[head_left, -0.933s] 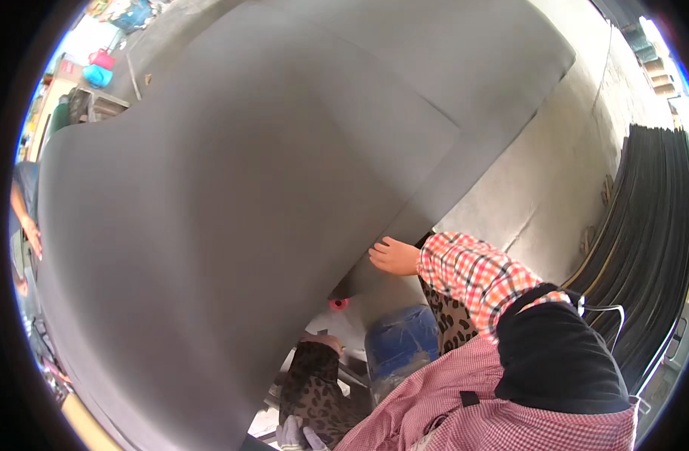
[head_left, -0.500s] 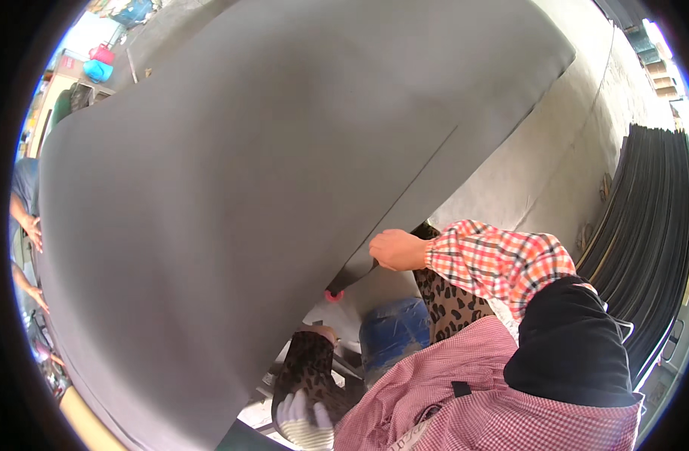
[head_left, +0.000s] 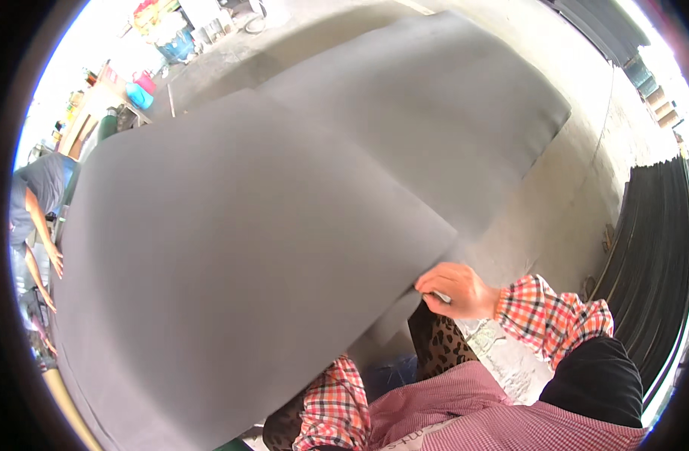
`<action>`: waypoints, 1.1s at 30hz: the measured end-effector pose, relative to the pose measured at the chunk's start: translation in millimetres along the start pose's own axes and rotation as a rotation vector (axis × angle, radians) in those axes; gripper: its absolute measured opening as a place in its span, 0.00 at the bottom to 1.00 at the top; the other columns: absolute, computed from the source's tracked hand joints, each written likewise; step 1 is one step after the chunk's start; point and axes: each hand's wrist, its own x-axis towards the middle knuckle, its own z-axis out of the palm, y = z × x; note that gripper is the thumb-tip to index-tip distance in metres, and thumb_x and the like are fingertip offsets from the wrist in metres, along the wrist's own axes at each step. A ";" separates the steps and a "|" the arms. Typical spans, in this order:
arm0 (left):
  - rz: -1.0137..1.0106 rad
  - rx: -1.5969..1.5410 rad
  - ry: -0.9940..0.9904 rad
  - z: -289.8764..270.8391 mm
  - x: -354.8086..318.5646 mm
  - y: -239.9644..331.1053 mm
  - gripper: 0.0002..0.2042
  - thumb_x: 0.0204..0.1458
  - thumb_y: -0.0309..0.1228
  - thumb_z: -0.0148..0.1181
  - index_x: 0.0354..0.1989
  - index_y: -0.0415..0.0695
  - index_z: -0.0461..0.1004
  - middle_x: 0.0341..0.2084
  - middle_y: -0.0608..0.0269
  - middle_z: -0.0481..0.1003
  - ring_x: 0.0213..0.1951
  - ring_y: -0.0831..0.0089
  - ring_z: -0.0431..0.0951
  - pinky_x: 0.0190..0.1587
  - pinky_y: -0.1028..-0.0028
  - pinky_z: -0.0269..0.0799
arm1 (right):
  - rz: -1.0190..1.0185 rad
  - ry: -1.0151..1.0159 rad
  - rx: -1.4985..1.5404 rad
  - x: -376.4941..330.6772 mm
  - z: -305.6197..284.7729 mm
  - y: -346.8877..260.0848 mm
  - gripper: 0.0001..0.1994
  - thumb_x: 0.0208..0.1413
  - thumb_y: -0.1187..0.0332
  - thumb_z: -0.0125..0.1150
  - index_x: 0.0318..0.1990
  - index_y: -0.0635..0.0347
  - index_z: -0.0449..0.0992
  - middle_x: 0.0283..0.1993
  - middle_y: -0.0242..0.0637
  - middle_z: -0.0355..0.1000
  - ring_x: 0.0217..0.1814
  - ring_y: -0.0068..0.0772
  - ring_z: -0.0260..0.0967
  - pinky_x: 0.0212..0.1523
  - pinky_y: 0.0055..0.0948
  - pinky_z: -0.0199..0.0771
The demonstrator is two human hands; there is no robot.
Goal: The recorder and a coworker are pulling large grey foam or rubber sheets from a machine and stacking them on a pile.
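Note:
A large, smooth grey sheet (head_left: pixel 231 248) spreads across most of the view, its right corner beside my right hand (head_left: pixel 458 289). That hand is closed, thumb and fingers pinched at the sheet's near edge. Beyond a diagonal edge, a second grey expanse (head_left: pixel 419 98) lies partly beneath the first; whether the two are joined I cannot tell. My left arm in its checked sleeve (head_left: pixel 335 406) reaches to the near edge, and the left hand is hidden under the sheet. Below the edge, between my knees, a blue object (head_left: pixel 391 373) shows in part.
A tall stack of thin black sheets (head_left: pixel 649 248) stands at the right. At the far left another person's arms (head_left: pixel 45 233) reach the sheet's edge. A blue container (head_left: pixel 139 95) and a table with clutter stand at the back left, and concrete floor (head_left: pixel 585 143) shows at the right.
My right hand has moved right and nearer along the edge. The line across the sheet has become a wide overlap with a free corner. My left arm has moved under the near edge.

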 end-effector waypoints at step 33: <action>1.646 1.392 0.471 38.8 -236.9 424.6 0.19 0.45 0.41 0.51 0.44 0.43 0.70 0.29 0.50 0.74 0.33 0.53 0.74 0.38 0.61 0.68 | 1.002 0.907 1.638 -21.1 3.5 64.3 0.07 0.47 0.63 0.58 0.31 0.54 0.71 0.28 0.31 0.71 0.27 0.28 0.70 0.26 0.30 0.72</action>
